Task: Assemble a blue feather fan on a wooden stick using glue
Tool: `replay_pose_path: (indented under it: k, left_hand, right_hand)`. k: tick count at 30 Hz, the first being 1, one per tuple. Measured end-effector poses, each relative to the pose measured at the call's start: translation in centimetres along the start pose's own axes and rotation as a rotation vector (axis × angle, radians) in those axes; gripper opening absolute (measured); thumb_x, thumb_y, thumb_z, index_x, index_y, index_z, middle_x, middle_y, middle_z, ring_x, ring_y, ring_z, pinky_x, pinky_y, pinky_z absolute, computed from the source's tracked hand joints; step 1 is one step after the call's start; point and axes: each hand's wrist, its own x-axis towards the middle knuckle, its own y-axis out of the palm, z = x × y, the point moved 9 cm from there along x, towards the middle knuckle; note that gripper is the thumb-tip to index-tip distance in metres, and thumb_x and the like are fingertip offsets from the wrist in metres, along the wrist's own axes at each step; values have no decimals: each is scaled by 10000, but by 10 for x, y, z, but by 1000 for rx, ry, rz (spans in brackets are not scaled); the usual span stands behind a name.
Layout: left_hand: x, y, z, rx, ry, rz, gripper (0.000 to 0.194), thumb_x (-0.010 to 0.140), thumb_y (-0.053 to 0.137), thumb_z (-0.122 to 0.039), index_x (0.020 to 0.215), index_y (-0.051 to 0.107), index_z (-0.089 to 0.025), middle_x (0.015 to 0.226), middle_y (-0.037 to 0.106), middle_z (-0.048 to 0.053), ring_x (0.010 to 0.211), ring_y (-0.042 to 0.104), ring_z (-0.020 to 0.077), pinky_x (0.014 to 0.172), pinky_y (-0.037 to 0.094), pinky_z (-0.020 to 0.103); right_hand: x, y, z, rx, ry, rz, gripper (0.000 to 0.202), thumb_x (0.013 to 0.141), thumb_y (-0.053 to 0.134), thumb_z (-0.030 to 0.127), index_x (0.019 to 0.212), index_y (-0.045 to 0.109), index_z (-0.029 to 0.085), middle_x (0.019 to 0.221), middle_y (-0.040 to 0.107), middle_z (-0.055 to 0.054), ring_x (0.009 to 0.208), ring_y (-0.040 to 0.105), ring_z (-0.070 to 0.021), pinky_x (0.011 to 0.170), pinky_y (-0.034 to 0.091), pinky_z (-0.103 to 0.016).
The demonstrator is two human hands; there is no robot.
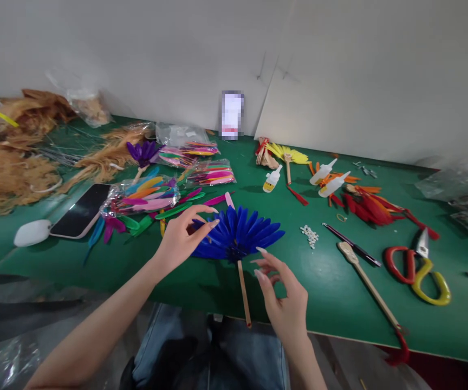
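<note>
Your forearms (108, 319) reach over the near edge of the counter (193, 287), hands open on either side of a blue feather fan (256, 233).

The fan lies near the middle of the counter's near edge, its wooden handle (242, 290) running toward you with the tip at that edge; a brush from your wrist could swing it round, and your long nails could catch and bend a feather. Sweeping right might scatter the small white beads (309, 236). Your left hand (179, 238) is over the left feathers, thumb and forefinger parted, though you cannot tell from here whether they touch; your right hand (286, 298) is beside the feather base and handle, its fingers loosely curled and gripping nothing visible.
</note>
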Motion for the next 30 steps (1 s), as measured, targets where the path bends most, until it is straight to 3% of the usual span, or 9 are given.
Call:
replay_pose_path:
  k: [2, 5, 11, 15, 18, 20, 23, 26, 30]
  left_hand:
    - [-7, 0, -6, -28, -5, 6, 308, 815, 620, -448, 1016, 614, -215, 796, 676, 9, 579, 628, 136, 507, 477, 220]
    - [-15, -2, -9, -73, -11, 50, 289, 823, 613, -430, 1019, 601, -218, 744, 663, -11, 469, 561, 100, 473, 461, 217]
    - [-11, -9, -1, -134, 24, 166, 294, 825, 607, -392, 1048, 579, -203, 674, 610, -21, 538, 549, 113, 525, 464, 224]
    - [6, -16, 5, -63, 65, 167, 339, 835, 579, -408, 1102, 558, -199, 712, 608, -4, 609, 565, 134, 557, 445, 235]
    - [22, -16, 6, 18, 125, 205, 391, 835, 578, -398, 1167, 521, -199, 691, 592, -18, 596, 530, 129, 574, 408, 241]
    - [28, -10, 7, 54, 152, 263, 418, 843, 566, -394, 1210, 496, -206, 695, 595, -21, 598, 512, 127, 586, 392, 244]
    - [32, 5, 9, 73, 163, 348, 446, 841, 559, -414, 1233, 481, -218, 704, 607, -19, 602, 504, 132, 599, 389, 252]
    - [33, 11, 13, 68, 144, 324, 453, 822, 573, -434, 1206, 487, -210, 689, 603, -22, 584, 497, 131, 595, 386, 251]
    - [33, 12, 18, 66, 127, 278, 444, 816, 578, -453, 1180, 488, -215, 696, 602, -24, 555, 473, 123, 568, 366, 241]
  right_hand:
    - [9, 9, 5, 26, 44, 73, 268, 880, 541, 301, 1116, 617, 200, 868, 697, -56, 641, 622, -136, 500, 477, -224]
    - [16, 23, 14, 50, 65, 168, 217, 904, 499, 311, 896, 683, 196, 686, 680, -28, 556, 600, -131, 528, 465, -232]
    - [16, 32, 21, 21, 50, 177, 252, 915, 487, 332, 819, 680, 201, 581, 633, -12, 496, 569, -131, 500, 444, -232]
    - [11, 10, 19, -40, -48, -5, 226, 905, 512, 284, 1055, 649, 187, 800, 696, -52, 643, 643, -145, 520, 496, -219]
    - [1, -8, 14, -107, -138, -139, 304, 889, 540, 228, 1189, 589, 212, 1064, 666, -86, 880, 664, -175, 710, 561, -266]
    - [-5, -8, 12, -156, -189, -117, 392, 884, 549, 215, 1275, 530, 235, 1245, 579, -100, 1090, 600, -215, 876, 540, -342]
    - [-12, 6, 9, -254, -230, 10, 521, 879, 561, 256, 1380, 417, 257, 1466, 348, -103, 1343, 358, -295, 1023, 436, -476]
    - [-16, 18, 8, -341, -231, 85, 622, 857, 592, 329, 1425, 345, 272, 1550, 143, -88, 1404, 189, -361, 1033, 395, -552]
    - [-15, 23, 4, -400, -209, 131, 709, 846, 600, 357, 1462, 256, 286, 1566, 59, -85, 1408, 141, -392, 1025, 384, -584]
